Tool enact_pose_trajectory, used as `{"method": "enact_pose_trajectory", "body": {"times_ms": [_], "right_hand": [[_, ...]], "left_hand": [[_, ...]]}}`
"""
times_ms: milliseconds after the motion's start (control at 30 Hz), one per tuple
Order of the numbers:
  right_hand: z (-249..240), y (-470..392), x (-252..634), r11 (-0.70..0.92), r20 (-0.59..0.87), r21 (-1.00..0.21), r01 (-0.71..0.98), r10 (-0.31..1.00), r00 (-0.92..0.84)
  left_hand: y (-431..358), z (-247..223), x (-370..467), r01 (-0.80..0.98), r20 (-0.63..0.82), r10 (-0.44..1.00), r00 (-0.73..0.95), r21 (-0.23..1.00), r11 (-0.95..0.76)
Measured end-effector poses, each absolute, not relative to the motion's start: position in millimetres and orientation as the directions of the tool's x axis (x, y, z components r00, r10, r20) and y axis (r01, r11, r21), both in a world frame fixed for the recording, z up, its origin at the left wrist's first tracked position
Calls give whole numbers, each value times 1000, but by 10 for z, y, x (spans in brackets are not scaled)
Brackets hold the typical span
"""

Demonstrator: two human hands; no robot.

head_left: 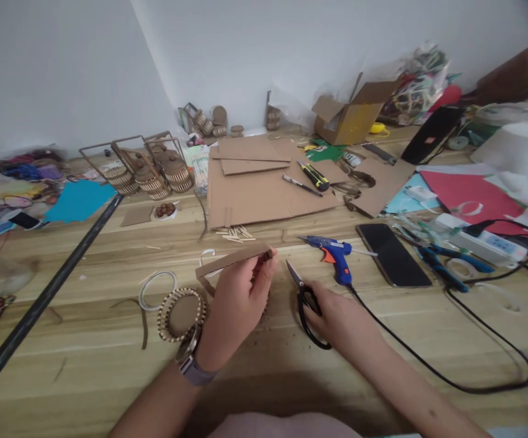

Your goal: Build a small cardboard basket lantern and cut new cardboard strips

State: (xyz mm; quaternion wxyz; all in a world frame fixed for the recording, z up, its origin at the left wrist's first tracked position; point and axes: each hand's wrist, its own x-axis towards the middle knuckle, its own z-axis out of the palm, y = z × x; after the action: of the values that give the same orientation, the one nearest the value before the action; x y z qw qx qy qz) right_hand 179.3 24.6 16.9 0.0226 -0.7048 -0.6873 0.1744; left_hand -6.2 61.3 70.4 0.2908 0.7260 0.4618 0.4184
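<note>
The left hand [235, 304] pinches a bent strip [227, 261] over the surface [90, 365], fingers pressed to its end; the right hand [337, 313] grips scissors [301, 287], blades clear of the strip — no cut under way. 3 handled baskets [152, 182] look finished; the nearby tub [184, 313] — handleless — seems part-built.

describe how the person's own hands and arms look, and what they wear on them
The left hand and right hand are ungloved, and no sleeve shows on either forearm. A watch with a greyish-mauve strap circles the left wrist; the right wrist is bare.
</note>
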Motion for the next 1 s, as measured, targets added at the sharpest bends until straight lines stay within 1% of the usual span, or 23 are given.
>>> {"method": "enact_pose_trajectory", "body": {"times_ms": [100, 167, 200, 233, 300, 367, 433, 500, 600, 667, 733, 867, 1000], "right_hand": [[105, 240, 1840, -7, -246, -225, 974, 968, -50], [128, 244, 1878, 17, -219, -184, 983, 974, -58], [157, 257, 1898, 42, -180, -194, 980, 981, -77], [196, 278, 1912, 78, -122, -239, 968, 986, -109], [298, 345, 1910, 193, 47, -419, 887, 980, -191], [408, 431, 1851, 328, 240, -589, 738, 944, -228], [490, 518, 1748, 424, 368, -684, 593, 903, -221], [520, 597, 1642, 469, 415, -745, 475, 883, -220], [492, 682, 1547, 472, 421, -808, 353, 881, -215], [467, 711, 1535, 468, 421, -823, 323, 883, -206], [463, 717, 1546, 467, 420, -820, 330, 884, -207], [487, 681, 1566, 470, 418, -784, 405, 883, -216], [489, 609, 1537, 486, 460, -730, 480, 869, -180]], "left_hand": [[595, 694, -52, 453, 376, 901, 217, 779, -434], [587, 698, -49, 455, 386, 898, 214, 773, -441], [584, 704, -48, 452, 391, 895, 214, 773, -446], [583, 713, -49, 447, 398, 892, 214, 772, -452], [584, 736, -51, 436, 420, 880, 220, 765, -474], [589, 760, -52, 424, 446, 865, 229, 754, -501], [595, 776, -53, 411, 460, 856, 237, 751, -518], [598, 779, -55, 396, 466, 852, 238, 754, -524], [603, 763, -65, 372, 470, 851, 235, 766, -525], [607, 755, -77, 353, 469, 851, 237, 774, -525], [610, 757, -89, 335, 460, 855, 240, 787, -518], [618, 796, -103, 302, 414, 870, 266, 822, -483], [632, 815, -108, 248, 402, 862, 308, 841, -481]]}}
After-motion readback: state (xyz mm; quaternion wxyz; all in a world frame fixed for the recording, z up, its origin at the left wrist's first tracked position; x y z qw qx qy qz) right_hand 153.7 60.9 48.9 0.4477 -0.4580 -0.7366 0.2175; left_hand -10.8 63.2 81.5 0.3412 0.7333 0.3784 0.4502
